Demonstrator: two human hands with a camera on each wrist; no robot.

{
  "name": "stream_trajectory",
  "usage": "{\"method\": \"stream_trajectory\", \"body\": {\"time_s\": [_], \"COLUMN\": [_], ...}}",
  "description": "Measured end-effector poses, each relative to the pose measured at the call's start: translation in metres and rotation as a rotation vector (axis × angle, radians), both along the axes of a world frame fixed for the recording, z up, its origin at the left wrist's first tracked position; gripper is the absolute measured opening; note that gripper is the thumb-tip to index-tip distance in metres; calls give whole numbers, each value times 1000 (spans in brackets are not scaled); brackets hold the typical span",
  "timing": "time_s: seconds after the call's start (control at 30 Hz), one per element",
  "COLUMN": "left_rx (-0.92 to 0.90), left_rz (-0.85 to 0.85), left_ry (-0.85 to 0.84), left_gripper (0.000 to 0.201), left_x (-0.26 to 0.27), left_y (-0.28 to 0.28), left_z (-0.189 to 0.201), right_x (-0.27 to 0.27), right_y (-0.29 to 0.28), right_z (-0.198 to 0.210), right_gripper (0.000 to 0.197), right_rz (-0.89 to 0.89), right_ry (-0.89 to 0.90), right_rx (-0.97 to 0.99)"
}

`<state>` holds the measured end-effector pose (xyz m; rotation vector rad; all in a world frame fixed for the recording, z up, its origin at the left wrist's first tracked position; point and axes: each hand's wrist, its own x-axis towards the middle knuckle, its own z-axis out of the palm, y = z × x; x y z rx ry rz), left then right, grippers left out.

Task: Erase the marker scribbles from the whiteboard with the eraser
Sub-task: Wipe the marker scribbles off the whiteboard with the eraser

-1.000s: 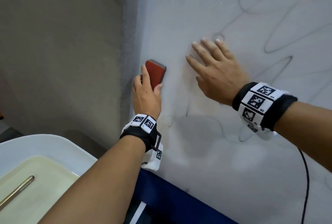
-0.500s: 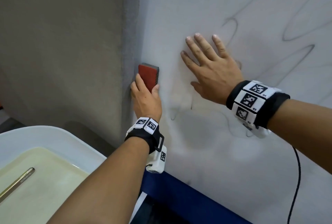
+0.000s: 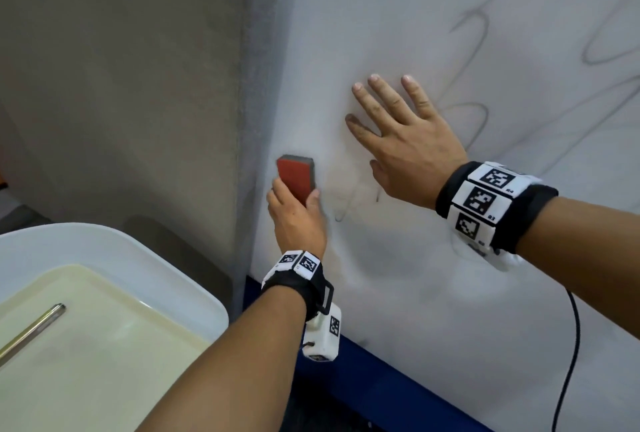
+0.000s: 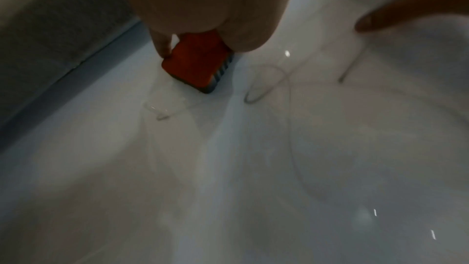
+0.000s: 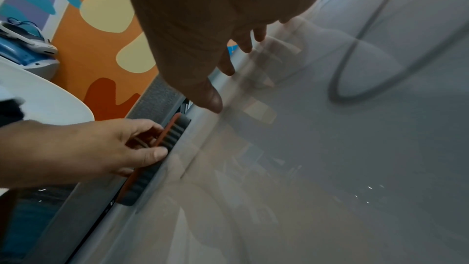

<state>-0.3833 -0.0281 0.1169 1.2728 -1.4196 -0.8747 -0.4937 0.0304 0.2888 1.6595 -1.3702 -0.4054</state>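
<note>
The left hand (image 3: 298, 220) reaches up from a raised forearm, its fingers (image 5: 142, 133) and thumb curled round the eraser (image 3: 297, 178) near the whiteboard's (image 3: 450, 293) left edge. The right hand (image 3: 408, 151) lies flat on the whiteboard with fingers spread and straight, just beside the left. Both wrists wear marker bands.

Showing red-orange on the eraser (image 3: 295, 178) back, dark grey ribbed felt beneath. Showing pale grey-white across the whiteboard (image 3: 450, 310), faint grey looping scribbles (image 3: 471, 33). Showing black-and-white square codes on wristbands (image 3: 483, 201). Showing cream inside a white tray (image 3: 145, 258); blue along the board's lower edge.
</note>
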Motion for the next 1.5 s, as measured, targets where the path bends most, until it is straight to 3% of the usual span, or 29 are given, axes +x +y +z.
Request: {"method": "stream_trajectory", "body": {"time_s": [0.13, 0.4, 0.53, 0.6, 0.7, 0.83, 1.03, 1.2, 1.3, 1.43, 1.5], "left_rx": [-129, 80, -88, 3, 284, 459, 150, 349, 246, -46, -15], "left_rz": [-153, -40, -164, -106, 74, 91, -58, 108, 119, -72, -63], "left_ry": [-164, 77, -121, -55, 134, 185, 97, 340, 224, 33, 91], "left_gripper": [67, 66, 65, 67, 66, 62, 64, 57, 62, 67, 67], "left_x": [3, 0, 9, 14, 17, 6, -12, -13, -18, -26, -24], "left_y": [13, 8, 5, -2, -13, -7, 29, 7, 20, 42, 37], "left_z": [-20, -20, -33, -42, -50, -49, -50, -34, -22, -19, -17], "right_x": [1, 3, 3, 3, 3, 1, -3, -4, -7, -11, -11], "right_y": [-3, -1, 3, 4, 4, 4, 1, 1, 2, 6, 8], "right_z": [-4, -24, -49, -51, -52, -57, -60, -56, -46, -25, -16], "right_gripper": [70, 63, 64, 63, 59, 60, 57, 60, 63, 61, 60], "right_rz": [17, 18, 14, 17, 26, 38, 48, 42, 46, 58, 67], "right_ry": [3, 71, 117, 119, 100, 92, 72, 90, 121, 105, 79], "right_rx": [8, 103, 193, 197, 196, 178, 173, 186, 176, 126, 105]}}
